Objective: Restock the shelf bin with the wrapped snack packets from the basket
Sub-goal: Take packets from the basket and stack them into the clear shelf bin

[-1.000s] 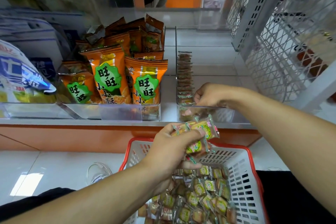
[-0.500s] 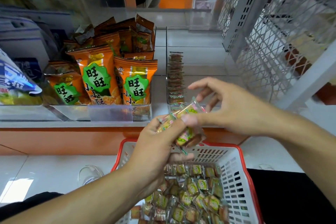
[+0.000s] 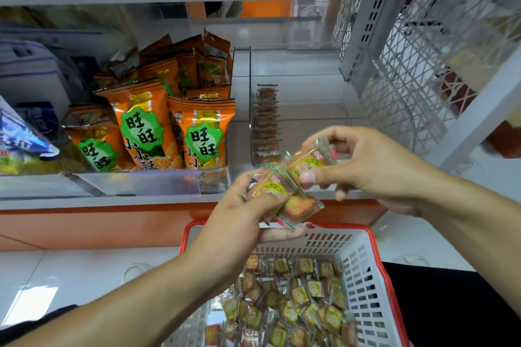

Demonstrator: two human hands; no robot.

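Holding a small bunch of wrapped snack packets [image 3: 284, 197] above the basket [image 3: 366, 262], the left hand [image 3: 242, 222] has its fingers curled round them from below and its thumb pressed across the top one. The right hand [image 3: 372, 166] pinches a single packet [image 3: 311, 159] from the upper edge of that bunch — thumb on the near face, fingers behind it — and this packet is tilted, touching the ones the left hand grips. Both hands sit in front of the shelf edge [image 3: 112, 201], just before the clear shelf bin [image 3: 298, 110]. Inside the bin, a row of the same packets [image 3: 266, 124] stands on edge along its left wall; the remainder of the bin floor to the right shows bare. The basket is white plastic mesh with a red rim, directly beneath the hands, and holds a loose layer of many more packets [image 3: 293, 307] — green-and-yellow labels, clear wrappers, lying at mixed angles. Left of the bin, a neighbouring clear tray carries orange snack bags [image 3: 172, 127] with green badges, standing upright, several rows deep. Further left, a blue-and-white bag [image 3: 19, 138] leans at the frame edge. A white wire mesh panel [image 3: 408, 87] closes the shelf on the right side. Text on the small packets too blurred to read.
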